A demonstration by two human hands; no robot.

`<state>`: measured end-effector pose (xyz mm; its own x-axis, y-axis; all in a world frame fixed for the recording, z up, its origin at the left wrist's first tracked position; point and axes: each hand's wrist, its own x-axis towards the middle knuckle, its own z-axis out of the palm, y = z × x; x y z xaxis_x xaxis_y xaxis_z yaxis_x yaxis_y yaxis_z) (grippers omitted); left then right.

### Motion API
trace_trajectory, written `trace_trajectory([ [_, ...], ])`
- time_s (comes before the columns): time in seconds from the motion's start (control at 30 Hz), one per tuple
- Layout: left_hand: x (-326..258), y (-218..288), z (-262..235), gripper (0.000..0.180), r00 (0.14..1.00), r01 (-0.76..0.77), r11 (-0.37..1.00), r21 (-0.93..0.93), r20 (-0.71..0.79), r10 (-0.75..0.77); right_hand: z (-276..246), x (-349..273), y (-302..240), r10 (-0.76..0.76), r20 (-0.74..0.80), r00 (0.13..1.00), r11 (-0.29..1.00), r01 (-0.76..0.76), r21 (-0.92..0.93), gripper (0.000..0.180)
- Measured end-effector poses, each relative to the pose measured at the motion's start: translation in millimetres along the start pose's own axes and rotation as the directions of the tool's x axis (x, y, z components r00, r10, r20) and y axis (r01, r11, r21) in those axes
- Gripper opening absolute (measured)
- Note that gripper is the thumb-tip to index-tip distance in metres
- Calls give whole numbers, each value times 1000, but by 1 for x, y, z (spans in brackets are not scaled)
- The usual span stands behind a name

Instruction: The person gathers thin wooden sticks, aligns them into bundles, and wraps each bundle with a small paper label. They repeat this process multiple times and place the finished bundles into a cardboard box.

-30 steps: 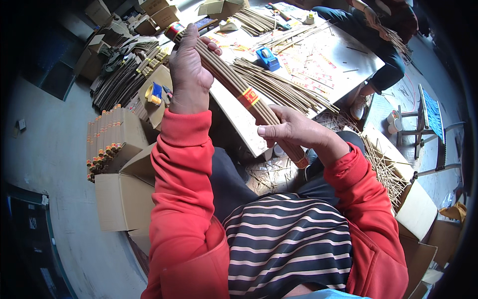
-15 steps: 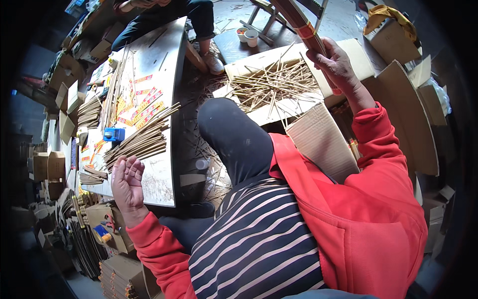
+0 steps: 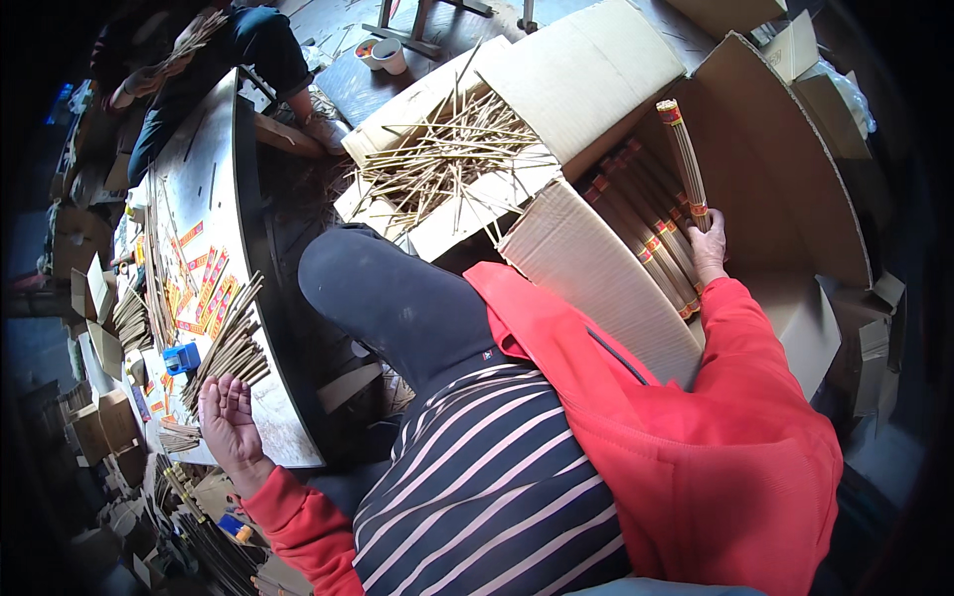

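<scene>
In my right hand (image 3: pixel 708 243), at the right, is a bundle of thin brown sticks (image 3: pixel 684 159) wrapped in red-and-yellow paper bands. My fingers close around its lower end, and it stands nearly upright over an open cardboard box (image 3: pixel 606 268). Similar banded bundles (image 3: pixel 636 223) lie side by side inside that box. My left hand (image 3: pixel 231 427) is open with loosely bent fingers and holds nothing. It is by the table's near edge, close to a pile of loose sticks (image 3: pixel 231 343).
Red-and-yellow paper strips (image 3: pixel 211 288) and a blue tape dispenser (image 3: pixel 181 359) lie on the table (image 3: pixel 283 432). Another carton (image 3: pixel 447 233) is heaped with loose sticks (image 3: pixel 447 159). Two cups (image 3: pixel 389 57) stand beyond it. Across the table, a person's hand (image 3: pixel 147 79) holds sticks.
My right hand has lowered the bundle from high up over the cartons to above the box of bundles. The view has turned rightward. My left hand stays open by the table edge.
</scene>
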<state>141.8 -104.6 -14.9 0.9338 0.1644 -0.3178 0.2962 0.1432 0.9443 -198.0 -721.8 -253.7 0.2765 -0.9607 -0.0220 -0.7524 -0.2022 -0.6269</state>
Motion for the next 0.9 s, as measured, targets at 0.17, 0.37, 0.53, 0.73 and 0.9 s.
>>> trace_trajectory([
  [0.17,3,-1,1,24,1000,10,999,33,-19,-10,13,15,53,-31,146,989,983,56,-172,36],
  [0.37,-3,-1,0,22,999,22,997,75,-51,-18,29,45,69,67,281,957,969,5,-247,40],
  [0.53,0,0,-15,21,996,18,998,54,-86,-13,42,73,104,157,193,969,788,-5,-616,38],
  [0.73,-8,0,-38,21,981,16,998,56,-193,-5,46,67,61,349,162,923,730,-159,-665,33],
  [0.9,-5,16,-75,26,969,-14,999,35,-247,22,62,85,133,258,76,963,752,-151,-642,34],
])
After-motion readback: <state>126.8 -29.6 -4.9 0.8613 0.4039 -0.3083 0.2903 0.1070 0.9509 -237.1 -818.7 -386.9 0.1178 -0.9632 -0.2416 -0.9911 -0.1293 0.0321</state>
